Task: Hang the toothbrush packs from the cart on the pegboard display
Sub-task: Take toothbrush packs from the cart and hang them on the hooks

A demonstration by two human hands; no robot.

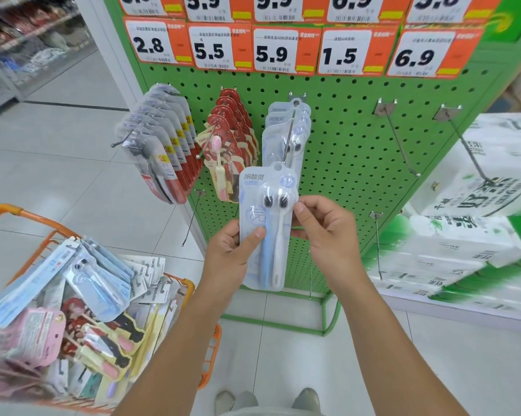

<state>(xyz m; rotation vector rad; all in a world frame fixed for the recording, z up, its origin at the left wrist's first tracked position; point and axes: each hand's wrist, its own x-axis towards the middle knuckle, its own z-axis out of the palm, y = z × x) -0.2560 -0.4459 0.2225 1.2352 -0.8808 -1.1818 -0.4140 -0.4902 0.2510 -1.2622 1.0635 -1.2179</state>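
A pale blue toothbrush pack (254,202) with a blue and a white brush stands upright in front of the green pegboard (349,139). My left hand (233,253) grips its left edge, thumb across the front. My right hand (325,232) pinches its right edge near the brush heads. The pack's hang hole sits just below the tip of the middle hook (287,139), which carries matching packs (286,127). The orange cart (190,285) at lower left holds several mixed toothbrush packs (94,283).
Red-and-clear packs (163,145) and red card packs (235,130) hang on the left hooks. Two bare hooks (400,142) (469,148) jut out at right, with more bare hooks lower down. Price tags (278,51) line the top. Stacked tissue packs (478,187) stand at right.
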